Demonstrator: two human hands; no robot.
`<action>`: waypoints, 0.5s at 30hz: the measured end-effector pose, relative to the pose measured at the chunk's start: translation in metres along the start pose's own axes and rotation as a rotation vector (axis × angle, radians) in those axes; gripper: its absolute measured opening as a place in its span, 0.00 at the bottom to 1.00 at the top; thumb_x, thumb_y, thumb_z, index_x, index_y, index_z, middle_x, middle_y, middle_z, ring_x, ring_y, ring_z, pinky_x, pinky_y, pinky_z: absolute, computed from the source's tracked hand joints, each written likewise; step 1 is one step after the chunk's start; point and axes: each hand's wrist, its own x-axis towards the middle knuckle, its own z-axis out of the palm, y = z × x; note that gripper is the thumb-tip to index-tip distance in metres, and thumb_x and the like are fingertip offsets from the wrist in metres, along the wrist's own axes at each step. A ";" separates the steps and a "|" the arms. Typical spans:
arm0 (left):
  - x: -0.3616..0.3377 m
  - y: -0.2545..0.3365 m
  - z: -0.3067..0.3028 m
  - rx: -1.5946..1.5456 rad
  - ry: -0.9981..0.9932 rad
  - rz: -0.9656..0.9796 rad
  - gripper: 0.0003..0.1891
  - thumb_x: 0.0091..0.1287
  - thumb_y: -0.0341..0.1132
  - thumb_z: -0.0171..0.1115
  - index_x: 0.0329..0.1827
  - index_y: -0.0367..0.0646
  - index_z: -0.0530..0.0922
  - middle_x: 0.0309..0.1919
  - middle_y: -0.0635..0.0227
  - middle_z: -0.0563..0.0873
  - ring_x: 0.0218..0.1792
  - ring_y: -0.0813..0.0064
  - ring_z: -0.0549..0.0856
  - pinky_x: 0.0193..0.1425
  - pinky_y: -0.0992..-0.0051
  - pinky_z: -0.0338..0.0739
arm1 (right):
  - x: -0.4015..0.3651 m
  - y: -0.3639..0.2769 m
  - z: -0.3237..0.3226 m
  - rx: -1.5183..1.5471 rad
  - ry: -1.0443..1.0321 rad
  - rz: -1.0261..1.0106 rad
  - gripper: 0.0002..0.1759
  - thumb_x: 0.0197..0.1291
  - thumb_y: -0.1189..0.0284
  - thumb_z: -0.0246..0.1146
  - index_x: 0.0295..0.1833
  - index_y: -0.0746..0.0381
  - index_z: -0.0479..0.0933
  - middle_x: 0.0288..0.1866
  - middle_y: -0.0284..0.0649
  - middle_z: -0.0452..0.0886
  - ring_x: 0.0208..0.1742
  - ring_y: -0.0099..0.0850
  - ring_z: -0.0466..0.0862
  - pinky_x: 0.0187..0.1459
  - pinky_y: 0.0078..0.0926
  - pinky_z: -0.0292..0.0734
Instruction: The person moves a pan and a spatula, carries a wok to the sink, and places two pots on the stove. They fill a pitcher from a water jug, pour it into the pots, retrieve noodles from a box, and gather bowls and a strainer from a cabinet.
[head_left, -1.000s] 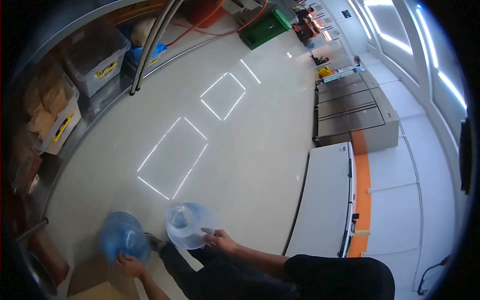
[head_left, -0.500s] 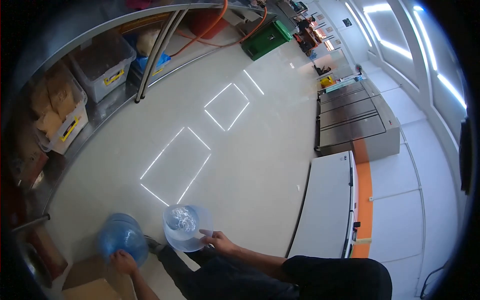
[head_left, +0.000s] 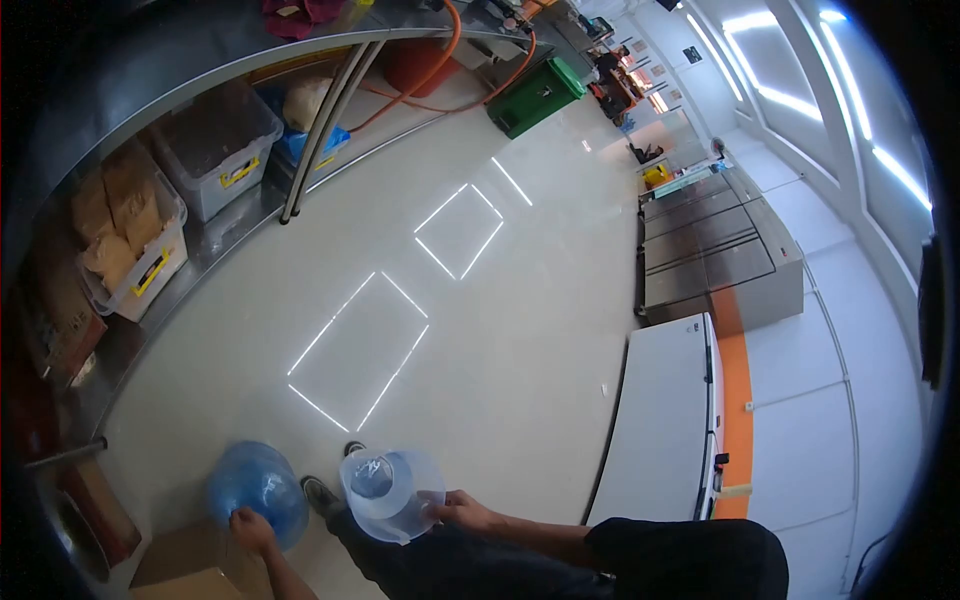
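Observation:
My left hand (head_left: 252, 528) is closed on the near end of a big blue see-through water jug (head_left: 262, 485), which stands low by a cardboard box. Just where the fingers grip is partly hidden by the hand itself. My right hand (head_left: 463, 513) holds a clear plastic pitcher (head_left: 405, 500) at its near side, in front of my legs. Water (head_left: 373, 478) shows in the bottom of the pitcher, its surface bright with reflections. Jug and pitcher are apart, with my shoe (head_left: 320, 493) between them.
A cardboard box (head_left: 190, 565) lies beside the jug. Along the left runs a steel table (head_left: 190, 70) with plastic bins (head_left: 215, 150) on its lower shelf. A green waste bin (head_left: 537, 97) stands ahead, and a white chest freezer (head_left: 655, 420) lines the right.
The pitcher and my right hand have shifted right and downward in view; jug and left hand slightly too. The water looks calmer. The whole scene has moved a little as my head turned.

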 end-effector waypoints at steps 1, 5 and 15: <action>0.000 -0.009 0.007 -0.062 0.019 0.041 0.14 0.62 0.36 0.47 0.31 0.35 0.78 0.33 0.48 0.82 0.35 0.49 0.80 0.38 0.58 0.73 | -0.010 -0.013 0.007 0.062 0.022 0.002 0.16 0.61 0.67 0.54 0.48 0.67 0.76 0.37 0.37 0.80 0.43 0.25 0.76 0.48 0.25 0.69; 0.001 -0.032 0.030 -0.164 0.042 -0.028 0.14 0.61 0.35 0.46 0.31 0.35 0.79 0.33 0.48 0.82 0.35 0.49 0.80 0.38 0.59 0.73 | -0.012 0.000 0.003 0.075 0.035 -0.052 0.16 0.61 0.67 0.55 0.46 0.68 0.76 0.38 0.37 0.80 0.43 0.26 0.77 0.49 0.27 0.69; 0.000 -0.075 0.055 0.329 0.156 -0.144 0.15 0.61 0.39 0.47 0.31 0.41 0.80 0.29 0.57 0.84 0.30 0.54 0.82 0.34 0.61 0.75 | -0.018 0.005 -0.007 0.207 0.001 -0.052 0.22 0.62 0.70 0.55 0.59 0.71 0.68 0.52 0.43 0.77 0.52 0.31 0.75 0.57 0.28 0.67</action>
